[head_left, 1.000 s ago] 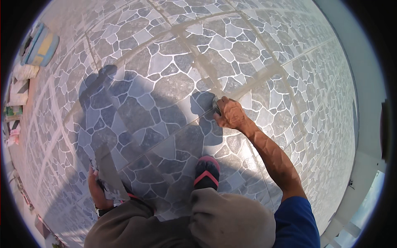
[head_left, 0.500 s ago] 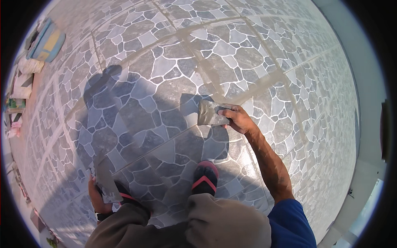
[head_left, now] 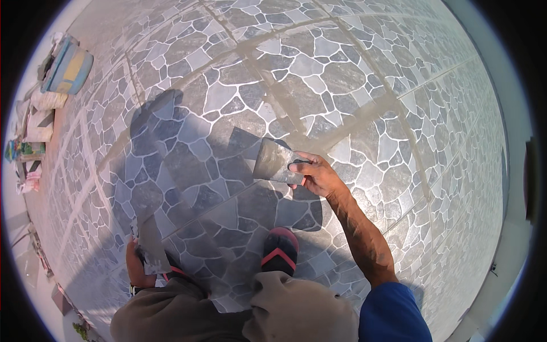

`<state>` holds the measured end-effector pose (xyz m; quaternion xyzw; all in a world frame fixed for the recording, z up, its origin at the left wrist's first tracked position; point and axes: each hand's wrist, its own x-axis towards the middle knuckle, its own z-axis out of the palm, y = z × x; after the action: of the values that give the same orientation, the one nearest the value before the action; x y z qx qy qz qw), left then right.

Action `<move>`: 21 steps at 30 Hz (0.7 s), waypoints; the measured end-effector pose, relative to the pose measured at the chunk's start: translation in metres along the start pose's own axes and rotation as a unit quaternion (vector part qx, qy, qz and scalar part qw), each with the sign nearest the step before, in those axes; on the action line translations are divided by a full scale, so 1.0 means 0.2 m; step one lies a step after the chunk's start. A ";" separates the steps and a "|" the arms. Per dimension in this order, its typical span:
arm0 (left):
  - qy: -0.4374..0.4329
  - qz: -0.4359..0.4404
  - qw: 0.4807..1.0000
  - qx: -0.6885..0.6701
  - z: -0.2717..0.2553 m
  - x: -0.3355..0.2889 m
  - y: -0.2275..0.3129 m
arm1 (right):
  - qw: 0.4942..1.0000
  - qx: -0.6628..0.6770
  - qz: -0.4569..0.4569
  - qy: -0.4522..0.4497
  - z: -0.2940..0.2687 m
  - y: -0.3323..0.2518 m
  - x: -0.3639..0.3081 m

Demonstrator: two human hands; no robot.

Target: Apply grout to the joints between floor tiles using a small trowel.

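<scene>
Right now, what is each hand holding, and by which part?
Right hand: a flat grey scraper, by its right end, thumb on top. Left hand: a long smeared plate, at its lower left side; exact grip hidden.

Open floor [head_left: 342, 80] lies between left hand [head_left: 138, 269] and right hand [head_left: 322, 175], and ahead; a foot [head_left: 281, 251] obstructs nearer in, a tub [head_left: 69, 67] far left, a wall [head_left: 517, 108] right.
</scene>
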<state>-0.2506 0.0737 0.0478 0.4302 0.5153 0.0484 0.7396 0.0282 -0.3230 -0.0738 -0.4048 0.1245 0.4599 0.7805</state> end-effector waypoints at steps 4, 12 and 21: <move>0.029 0.009 0.999 -0.014 0.11 -0.02 -0.01 | 0.998 0.009 -0.006 -0.063 -0.06 -0.03 0.05; 0.072 0.024 0.997 0.008 -0.18 -0.25 -0.04 | 0.989 -0.003 0.066 -0.131 0.36 -0.04 0.35; 0.108 -0.018 0.992 -0.060 -0.34 -0.49 -0.23 | 0.933 -0.002 0.145 -0.329 0.79 0.08 0.56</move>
<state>-0.3676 0.0330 0.0801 0.3679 0.5963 0.1122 0.7046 0.0480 -0.1322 -0.0436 -0.2099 -0.0832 0.6762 0.7013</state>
